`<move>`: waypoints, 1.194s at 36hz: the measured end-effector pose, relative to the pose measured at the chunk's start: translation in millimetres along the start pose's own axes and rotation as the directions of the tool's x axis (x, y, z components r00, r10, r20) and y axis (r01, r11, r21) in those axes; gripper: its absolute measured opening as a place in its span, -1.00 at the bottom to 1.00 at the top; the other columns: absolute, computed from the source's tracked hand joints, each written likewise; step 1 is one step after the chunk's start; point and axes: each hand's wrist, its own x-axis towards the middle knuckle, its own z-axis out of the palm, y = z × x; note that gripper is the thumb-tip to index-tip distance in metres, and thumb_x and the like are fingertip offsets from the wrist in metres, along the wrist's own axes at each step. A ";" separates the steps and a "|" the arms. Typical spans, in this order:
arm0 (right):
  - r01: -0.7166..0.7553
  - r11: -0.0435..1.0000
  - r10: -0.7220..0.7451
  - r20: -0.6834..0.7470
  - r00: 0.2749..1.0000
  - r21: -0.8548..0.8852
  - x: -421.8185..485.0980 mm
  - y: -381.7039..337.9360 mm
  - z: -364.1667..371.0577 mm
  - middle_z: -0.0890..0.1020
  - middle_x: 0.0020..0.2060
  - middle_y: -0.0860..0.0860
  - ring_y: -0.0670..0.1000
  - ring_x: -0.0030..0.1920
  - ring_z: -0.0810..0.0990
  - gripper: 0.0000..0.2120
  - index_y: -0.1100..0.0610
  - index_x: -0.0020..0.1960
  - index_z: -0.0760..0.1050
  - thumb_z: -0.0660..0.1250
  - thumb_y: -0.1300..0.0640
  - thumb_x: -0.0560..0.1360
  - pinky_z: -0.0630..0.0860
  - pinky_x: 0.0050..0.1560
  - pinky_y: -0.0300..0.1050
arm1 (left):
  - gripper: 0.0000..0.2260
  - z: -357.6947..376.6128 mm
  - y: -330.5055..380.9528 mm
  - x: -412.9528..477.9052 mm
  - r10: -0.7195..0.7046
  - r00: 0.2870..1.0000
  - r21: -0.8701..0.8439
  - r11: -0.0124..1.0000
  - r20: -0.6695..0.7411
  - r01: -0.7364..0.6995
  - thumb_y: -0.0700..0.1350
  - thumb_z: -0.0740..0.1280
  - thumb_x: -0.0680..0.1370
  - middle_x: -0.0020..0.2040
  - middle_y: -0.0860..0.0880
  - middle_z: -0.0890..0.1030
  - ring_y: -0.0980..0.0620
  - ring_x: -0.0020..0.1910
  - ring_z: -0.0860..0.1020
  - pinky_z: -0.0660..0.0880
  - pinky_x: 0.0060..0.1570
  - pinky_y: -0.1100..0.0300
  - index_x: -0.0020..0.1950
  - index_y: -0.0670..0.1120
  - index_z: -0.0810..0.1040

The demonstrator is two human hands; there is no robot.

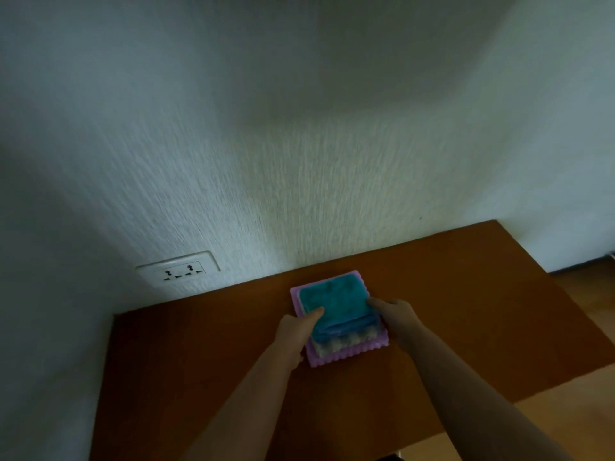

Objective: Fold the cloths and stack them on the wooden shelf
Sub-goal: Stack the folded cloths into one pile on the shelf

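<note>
Three cloths stacked; left hand (294, 332), right hand (397, 319) pinch fluffy teal cloth (332, 299) above scalloped purple cloth (336, 357).

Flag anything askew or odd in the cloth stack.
Nothing serious. The teal cloth, held by the left hand and right hand, has loose folds bunched at its near edge; the white cloth below sticks out past it.

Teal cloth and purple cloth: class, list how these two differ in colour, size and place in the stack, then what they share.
The teal cloth is blue-green; the purple cloth is lilac. The teal cloth tops the stack; the purple cloth lies at the bottom, on the wooden shelf. The purple cloth's outline is wider, showing round the teal cloth. Both are folded flat.
</note>
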 end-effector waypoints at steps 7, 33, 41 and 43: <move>0.043 0.999 -0.043 0.011 0.999 -0.013 -1.0 3.9 -1.9 0.50 0.15 0.16 0.13 0.18 0.50 -0.67 0.25 0.22 0.42 0.25 0.07 0.55 0.49 0.20 0.06 | -0.57 9.3 -2.4 0.9 0.063 0.997 0.069 0.996 -0.043 -0.060 -0.02 0.37 0.51 0.19 -0.14 0.52 0.01 -0.06 0.45 0.39 -0.15 0.15 0.27 -0.22 0.41; 0.041 0.998 -0.040 0.027 0.999 -0.049 7.5 53.2 -186.0 0.48 0.22 0.17 0.11 0.22 0.48 -0.63 0.32 0.28 0.38 0.26 0.14 0.55 0.47 0.08 -0.08 | -0.77 199.5 -11.2 -40.2 0.168 0.983 0.122 0.980 -0.075 -0.158 -0.07 0.34 0.52 -0.01 -0.09 0.61 -0.03 -0.03 0.60 0.57 0.04 0.04 0.08 -0.18 0.50; 0.005 1.000 -0.005 -0.027 1.000 0.024 22.4 55.9 -222.2 0.48 0.23 0.15 0.10 0.24 0.48 -0.57 0.29 0.30 0.35 0.29 0.08 0.53 0.50 0.14 -0.05 | -0.68 243.7 -4.8 -43.3 0.097 0.991 -0.025 0.995 -0.089 -0.100 -0.11 0.36 0.51 0.04 -0.14 0.58 -0.07 -0.01 0.60 0.59 -0.08 0.05 0.20 -0.22 0.43; -0.007 0.999 0.009 -0.049 0.999 0.051 25.8 53.0 -224.5 0.49 0.19 0.14 0.12 0.23 0.48 -0.57 0.30 0.28 0.33 0.31 0.08 0.52 0.49 0.07 -0.06 | -0.65 246.3 1.4 -43.2 0.071 0.994 -0.030 0.997 -0.084 -0.074 -0.10 0.36 0.51 0.07 -0.15 0.57 -0.06 -0.01 0.58 0.56 -0.20 0.10 0.21 -0.24 0.41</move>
